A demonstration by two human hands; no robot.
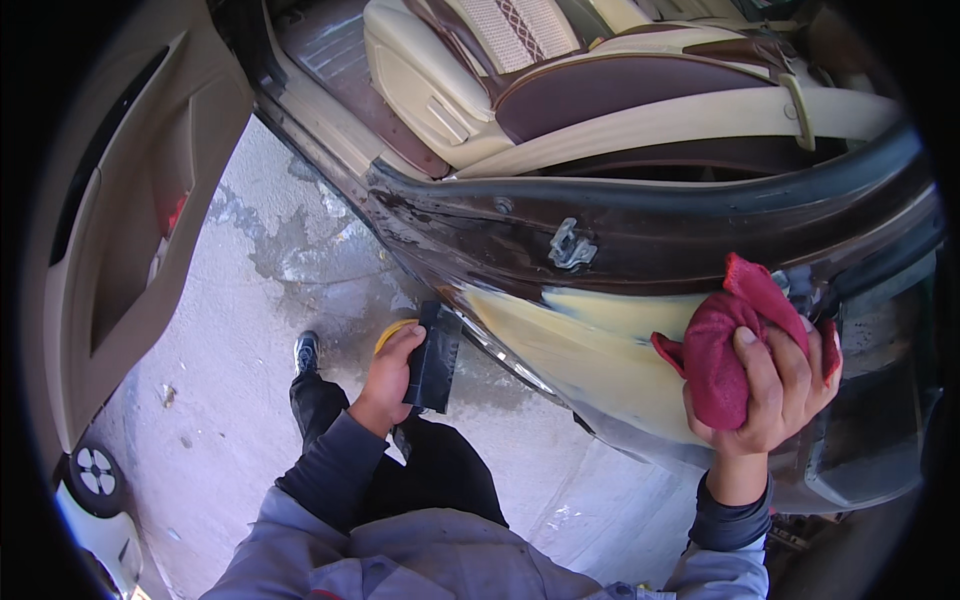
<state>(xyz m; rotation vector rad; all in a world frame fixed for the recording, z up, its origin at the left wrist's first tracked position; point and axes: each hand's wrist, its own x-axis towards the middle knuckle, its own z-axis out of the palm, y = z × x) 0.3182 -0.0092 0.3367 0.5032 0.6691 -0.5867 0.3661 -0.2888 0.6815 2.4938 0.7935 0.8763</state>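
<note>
My right hand grips a bunched dark-red cloth over the car's rear side panel, and loose corners stick out around my fingers. Under it spreads a pale yellow filler patch on the dark bodywork; whether the cloth touches the panel I cannot tell. Lower and to the left, my left hand is closed around a flat black rectangular block, apart from the panel. Something yellow and curved shows behind those fingers; its kind is unclear.
An open car door with a beige lining stands at the left. A metal door striker juts from the dark door frame above the filler. Beyond are a beige and brown seat and a seat belt. Wet stains mark the concrete floor.
</note>
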